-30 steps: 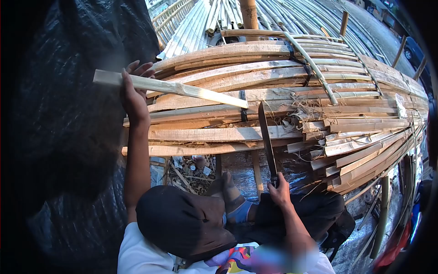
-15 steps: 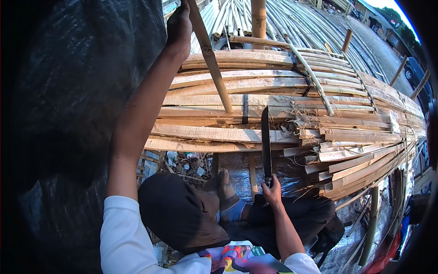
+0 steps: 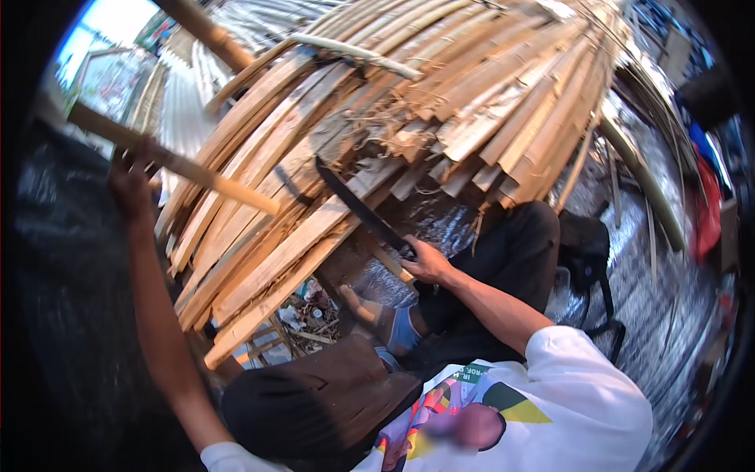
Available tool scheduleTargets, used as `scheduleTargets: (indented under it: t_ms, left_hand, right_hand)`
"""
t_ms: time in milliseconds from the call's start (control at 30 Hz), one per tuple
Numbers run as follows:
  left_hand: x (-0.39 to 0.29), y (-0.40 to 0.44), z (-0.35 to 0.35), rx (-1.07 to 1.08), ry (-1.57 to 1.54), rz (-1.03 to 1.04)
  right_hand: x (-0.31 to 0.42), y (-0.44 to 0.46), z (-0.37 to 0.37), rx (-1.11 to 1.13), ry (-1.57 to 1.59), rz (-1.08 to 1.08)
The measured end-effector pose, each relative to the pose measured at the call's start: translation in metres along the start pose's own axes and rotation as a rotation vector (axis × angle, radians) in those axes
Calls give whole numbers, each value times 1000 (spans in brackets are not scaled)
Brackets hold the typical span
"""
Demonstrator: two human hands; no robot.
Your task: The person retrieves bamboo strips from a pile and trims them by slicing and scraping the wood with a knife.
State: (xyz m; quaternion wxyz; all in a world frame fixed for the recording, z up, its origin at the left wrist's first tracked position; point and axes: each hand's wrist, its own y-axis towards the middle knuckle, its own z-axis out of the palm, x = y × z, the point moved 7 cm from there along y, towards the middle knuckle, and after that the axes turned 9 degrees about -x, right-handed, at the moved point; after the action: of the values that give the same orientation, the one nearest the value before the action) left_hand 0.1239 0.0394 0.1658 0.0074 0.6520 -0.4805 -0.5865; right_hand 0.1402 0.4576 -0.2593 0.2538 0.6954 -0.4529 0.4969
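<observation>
My left hand [image 3: 132, 179] is closed round a bamboo slat [image 3: 212, 179], held up at the left. The slat's lower end hangs over the stacked split bamboo [image 3: 275, 252]; I cannot tell whether it touches. In my right hand [image 3: 429, 262] is the handle of a machete [image 3: 358, 206]. Its dark blade points up and left across the near strips, apart from the held slat. Below the right hand are my crossed legs in dark trousers [image 3: 314, 393].
Bundled bamboo strips [image 3: 535, 118] fan out at the upper right. A post [image 3: 208, 35] rises at the back left, and dark sheeting [image 3: 55, 259] hangs on the left. Scraps [image 3: 314, 311] lie below the stack. A black bag [image 3: 586, 248] sits by my knee.
The view has swung round, so the bamboo stack now slants. The slat in my left hand has tipped from steep to nearly level. The machete, upright before, now leans left.
</observation>
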Motion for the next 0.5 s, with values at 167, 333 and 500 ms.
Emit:
scheduleTargets:
  t_ms: [167, 333, 500]
  left_hand:
    - [-45, 24, -7, -126, 66, 96]
    - [-82, 29, 28, 10, 112, 194]
    - [-91, -1, 72, 113, -12, 112]
  right_hand:
    - [8, 9, -1, -3, 64, -93]
    - [26, 33, -12, -70, 54, -44]
    - [32, 19, -39, -327, -281, -236]
